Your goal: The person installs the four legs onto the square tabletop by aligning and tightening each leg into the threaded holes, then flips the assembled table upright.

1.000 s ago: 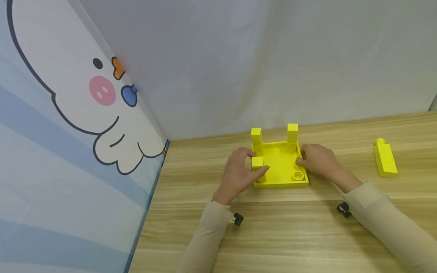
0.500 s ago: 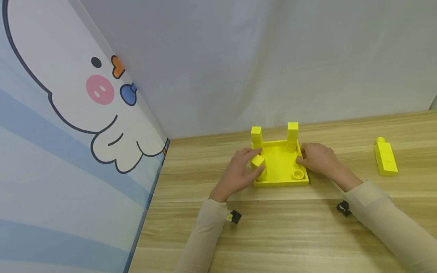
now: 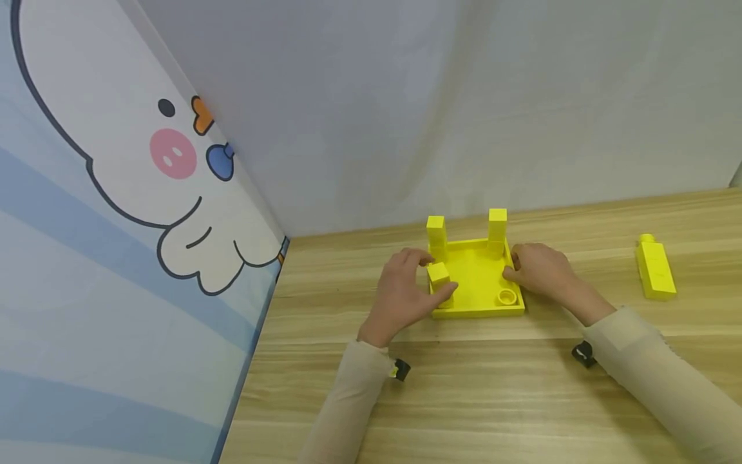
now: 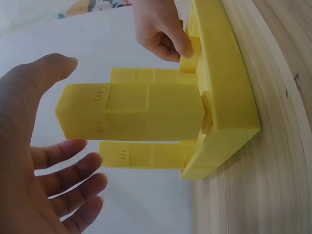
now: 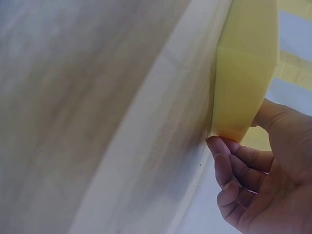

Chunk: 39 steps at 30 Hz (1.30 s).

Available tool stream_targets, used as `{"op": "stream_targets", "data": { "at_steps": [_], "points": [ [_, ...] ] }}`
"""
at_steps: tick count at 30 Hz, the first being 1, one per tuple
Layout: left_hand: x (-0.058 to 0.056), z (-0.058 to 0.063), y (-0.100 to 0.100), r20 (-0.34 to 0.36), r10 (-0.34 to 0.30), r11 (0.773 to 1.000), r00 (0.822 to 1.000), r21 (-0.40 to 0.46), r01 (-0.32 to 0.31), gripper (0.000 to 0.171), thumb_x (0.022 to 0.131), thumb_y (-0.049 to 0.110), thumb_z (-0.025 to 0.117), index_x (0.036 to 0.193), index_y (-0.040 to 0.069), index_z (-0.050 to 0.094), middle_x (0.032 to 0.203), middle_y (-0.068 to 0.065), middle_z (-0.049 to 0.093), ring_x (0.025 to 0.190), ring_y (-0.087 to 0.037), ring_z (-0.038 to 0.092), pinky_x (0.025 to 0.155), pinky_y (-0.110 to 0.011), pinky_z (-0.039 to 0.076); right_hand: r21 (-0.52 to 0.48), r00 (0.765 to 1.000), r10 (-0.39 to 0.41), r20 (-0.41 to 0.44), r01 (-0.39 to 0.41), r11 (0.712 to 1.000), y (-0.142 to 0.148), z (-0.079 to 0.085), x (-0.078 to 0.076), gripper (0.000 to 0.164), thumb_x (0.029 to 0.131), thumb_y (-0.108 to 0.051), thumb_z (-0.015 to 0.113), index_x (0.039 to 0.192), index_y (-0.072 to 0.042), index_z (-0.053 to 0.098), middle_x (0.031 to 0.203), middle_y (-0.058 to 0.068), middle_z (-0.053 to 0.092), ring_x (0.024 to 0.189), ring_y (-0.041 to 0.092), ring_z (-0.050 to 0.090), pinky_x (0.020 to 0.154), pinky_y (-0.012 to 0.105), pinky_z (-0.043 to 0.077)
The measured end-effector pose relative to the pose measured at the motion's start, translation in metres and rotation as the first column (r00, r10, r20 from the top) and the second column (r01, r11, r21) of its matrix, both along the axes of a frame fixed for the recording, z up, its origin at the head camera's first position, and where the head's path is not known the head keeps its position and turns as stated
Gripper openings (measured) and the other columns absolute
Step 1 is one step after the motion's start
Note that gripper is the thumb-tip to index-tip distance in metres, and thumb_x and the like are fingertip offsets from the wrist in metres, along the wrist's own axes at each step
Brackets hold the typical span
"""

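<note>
With the left hand [image 3: 399, 299] spread, thumb and fingers around a yellow column [image 3: 438, 273] turned askew in its tray corner; fingertip contact hard to tell. With the right hand [image 3: 542, 274] pinching the side wall of the yellow tray [image 3: 472, 283], set between both hands. Beyond the right hand, a loose block [image 3: 656, 270] lying flat. Apparently mid-fitting; next, probably, twist the column square and press down, holding the tray steady.

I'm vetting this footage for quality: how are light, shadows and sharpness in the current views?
Head view: even light, soft shadow on the table under the right sleeve, yellow tray bright with little shading; left wrist view: slightly hazy, though an embossed 113 reads on the near block column; right wrist view: table grain blurred, dark shadow beside the right hand.
</note>
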<state>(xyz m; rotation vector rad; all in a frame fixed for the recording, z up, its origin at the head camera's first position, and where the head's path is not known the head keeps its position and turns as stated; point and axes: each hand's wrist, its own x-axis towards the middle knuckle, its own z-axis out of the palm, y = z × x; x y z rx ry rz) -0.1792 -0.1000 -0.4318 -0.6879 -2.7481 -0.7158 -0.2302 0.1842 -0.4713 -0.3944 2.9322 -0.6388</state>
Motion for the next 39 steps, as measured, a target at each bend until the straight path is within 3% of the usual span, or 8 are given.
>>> {"op": "stream_targets", "data": {
  "at_steps": [3,6,17,25,33,36,39],
  "points": [
    [0.0,-0.001,0.0005,-0.105,0.041,0.999,0.994,-0.003,-0.041,0.047,0.084,0.052,0.078,0.102,0.013,0.06,0.097,0.001,0.062,0.09,-0.016,0.057,0.084,-0.033,0.049,-0.001,1.0,0.001,-0.004,-0.001,1.0,0.0005,-0.0016,-0.0004,0.021,0.09,-0.025,0.062,0.081,-0.007,0.056,0.068,0.004,0.05,0.064,0.018,0.044,0.054,0.03,0.031],
    [0.0,-0.001,0.0004,-0.168,0.041,0.999,0.985,0.001,-0.042,0.043,0.084,0.048,0.08,0.095,0.012,0.058,0.09,0.0,0.061,0.084,-0.016,0.055,0.078,-0.032,0.047,0.0,1.0,0.002,-0.007,-0.002,1.0,0.001,-0.0028,-0.0012,0.021,0.089,-0.025,0.062,0.082,-0.006,0.056,0.068,0.004,0.05,0.063,0.018,0.044,0.054,0.029,0.031],
    [0.0007,0.0029,-0.0015,-0.192,-0.048,0.999,0.98,-0.027,0.043,0.035,0.089,0.04,0.077,0.106,0.01,0.072,0.105,-0.001,0.071,0.1,-0.019,0.064,0.093,-0.037,0.053,0.006,1.0,-0.006,-0.003,0.006,1.0,0.0008,-0.0007,-0.0007,0.021,0.089,-0.025,0.062,0.081,-0.007,0.056,0.068,0.004,0.052,0.063,0.018,0.045,0.053,0.029,0.032],
    [0.0018,0.006,-0.0029,-0.146,-0.116,0.993,0.983,-0.038,0.112,0.031,0.091,0.031,0.069,0.118,0.015,0.074,0.113,0.0,0.069,0.104,-0.019,0.062,0.095,-0.038,0.05,0.013,1.0,-0.014,0.01,0.014,1.0,-0.0003,0.0011,0.0023,0.021,0.089,-0.026,0.063,0.083,-0.006,0.057,0.07,0.005,0.053,0.064,0.018,0.046,0.054,0.029,0.033],
    [0.0022,0.0065,-0.005,-0.063,-0.207,0.978,0.976,0.02,0.209,0.038,0.092,0.016,0.063,0.129,0.019,0.07,0.123,-0.001,0.066,0.115,-0.022,0.058,0.102,-0.042,0.048,0.011,1.0,-0.014,0.012,0.014,1.0,-0.0004,0.0028,0.0043,0.021,0.089,-0.025,0.062,0.082,-0.006,0.056,0.07,0.005,0.052,0.064,0.018,0.045,0.054,0.03,0.032],
    [0.0028,0.0064,-0.005,-0.024,-0.21,0.977,0.977,0.026,0.21,0.04,0.094,0.02,0.063,0.134,0.018,0.066,0.128,-0.002,0.064,0.121,-0.023,0.057,0.106,-0.045,0.046,0.016,1.0,-0.013,0.007,0.013,1.0,-0.0002,0.0024,0.0046,0.021,0.089,-0.025,0.062,0.083,-0.006,0.057,0.07,0.005,0.052,0.064,0.018,0.045,0.054,0.03,0.032],
    [0.0039,0.0063,-0.0044,-0.015,-0.161,0.987,0.987,0.004,0.161,0.047,0.094,0.033,0.068,0.136,0.014,0.062,0.132,-0.002,0.063,0.125,-0.024,0.056,0.109,-0.046,0.046,0.021,1.0,-0.015,0.004,0.015,1.0,-0.0002,0.0022,0.0049,0.021,0.089,-0.025,0.062,0.083,-0.005,0.057,0.07,0.005,0.053,0.064,0.019,0.046,0.054,0.03,0.033]
  ]
}}
